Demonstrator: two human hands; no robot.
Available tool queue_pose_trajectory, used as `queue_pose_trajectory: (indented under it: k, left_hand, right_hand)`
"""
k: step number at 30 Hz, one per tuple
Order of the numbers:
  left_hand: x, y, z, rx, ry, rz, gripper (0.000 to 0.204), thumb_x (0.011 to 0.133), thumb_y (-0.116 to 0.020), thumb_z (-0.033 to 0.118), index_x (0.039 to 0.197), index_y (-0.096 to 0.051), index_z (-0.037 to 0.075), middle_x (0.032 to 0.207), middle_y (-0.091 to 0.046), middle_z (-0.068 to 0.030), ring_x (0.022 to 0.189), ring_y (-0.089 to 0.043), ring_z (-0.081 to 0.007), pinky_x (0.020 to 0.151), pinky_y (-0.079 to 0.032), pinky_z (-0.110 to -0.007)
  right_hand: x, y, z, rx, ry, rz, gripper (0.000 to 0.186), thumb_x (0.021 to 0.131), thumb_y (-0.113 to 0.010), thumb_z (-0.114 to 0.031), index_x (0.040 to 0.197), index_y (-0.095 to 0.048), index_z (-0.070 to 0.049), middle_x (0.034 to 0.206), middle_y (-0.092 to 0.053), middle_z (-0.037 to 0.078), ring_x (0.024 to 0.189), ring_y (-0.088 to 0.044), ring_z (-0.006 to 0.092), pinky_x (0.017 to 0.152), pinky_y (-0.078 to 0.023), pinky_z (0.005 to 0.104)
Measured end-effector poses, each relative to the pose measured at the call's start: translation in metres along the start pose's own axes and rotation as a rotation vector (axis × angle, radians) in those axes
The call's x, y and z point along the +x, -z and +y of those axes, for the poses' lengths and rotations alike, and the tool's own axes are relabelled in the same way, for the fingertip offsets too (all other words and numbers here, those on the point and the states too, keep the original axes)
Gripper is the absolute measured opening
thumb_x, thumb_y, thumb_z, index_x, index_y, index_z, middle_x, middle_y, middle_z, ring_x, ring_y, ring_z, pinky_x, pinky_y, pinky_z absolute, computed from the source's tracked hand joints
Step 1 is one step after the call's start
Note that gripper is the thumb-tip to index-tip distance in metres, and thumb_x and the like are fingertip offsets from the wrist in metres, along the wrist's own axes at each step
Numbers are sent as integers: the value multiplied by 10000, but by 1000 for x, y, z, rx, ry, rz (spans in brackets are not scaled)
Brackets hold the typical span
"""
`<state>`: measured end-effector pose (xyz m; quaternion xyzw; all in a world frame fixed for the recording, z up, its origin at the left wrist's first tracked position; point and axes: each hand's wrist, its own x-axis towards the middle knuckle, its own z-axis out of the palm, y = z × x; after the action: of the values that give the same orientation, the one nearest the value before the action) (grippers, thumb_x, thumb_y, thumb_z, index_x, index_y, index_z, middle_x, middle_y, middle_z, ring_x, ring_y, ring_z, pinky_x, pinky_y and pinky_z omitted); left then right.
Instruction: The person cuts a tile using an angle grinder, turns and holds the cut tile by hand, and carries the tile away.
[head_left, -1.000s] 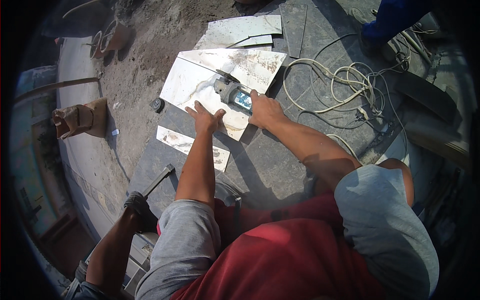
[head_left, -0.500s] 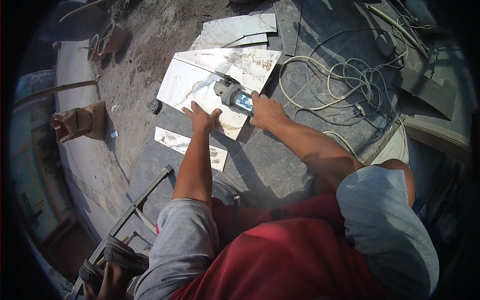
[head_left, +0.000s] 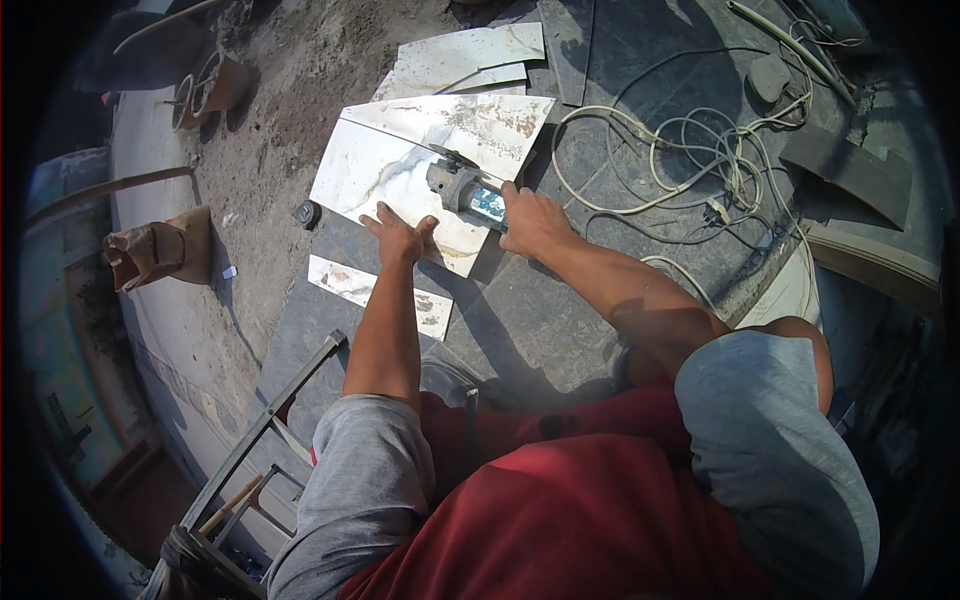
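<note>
A white marble-patterned tile (head_left: 345, 175) with brown stains lies on the dark slab. Lying on it with fingers spread, my left hand (head_left: 398, 240) presses near its lower left edge. My right hand (head_left: 535, 220) is wrapped round the body of an angle grinder (head_left: 487, 202). The tool's grey head and dark disc stand over the tile, where a thin dark line runs from the disc to the upper left edge. Whether the disc is turning I cannot tell. A narrow tile strip (head_left: 340, 281) lies nearer to me, apart from the big piece.
More tile pieces (head_left: 470, 50) lie beyond. Tangled cables (head_left: 690, 150) spread over the slab at right. At left are a round black object (head_left: 308, 214), a brown paper bag (head_left: 160, 250), a bucket (head_left: 218, 85) and a metal frame (head_left: 280, 400). Something dark (head_left: 195, 565) shows at lower left.
Dark-covered feet or similar shapes at lower left have moved down, mostly out of view. The whole scene shifts slightly in the picture. My hands and the angle grinder hold nearly the same place on the tile.
</note>
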<state>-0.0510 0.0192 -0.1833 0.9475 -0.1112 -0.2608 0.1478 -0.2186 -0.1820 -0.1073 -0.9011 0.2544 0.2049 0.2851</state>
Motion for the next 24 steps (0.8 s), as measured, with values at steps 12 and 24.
queue_pose_trajectory:
  k: [12,24]
  left_hand:
    - [-1,1,4,7,15,3,1250,738,-844,515,1539,-99,-90,1564,107,-405,1492,-111,-508,1168,-344,-414]
    - [2,-2,0,-26,18,11,1259,712,-872,489,1545,-108,-66,1573,100,-390,1488,-145,-502,1158,-360,-426]
  right_hand:
    - [-2,-1,5,2,-1,-5,615,743,-767,-177,1264,-484,-10,1095,-650,222,1009,-687,374,867,-559,448]
    - [-6,-1,12,14,0,-4,615,742,-758,-162,1268,-477,-13,1109,-646,227,1026,-682,373,876,-559,446]
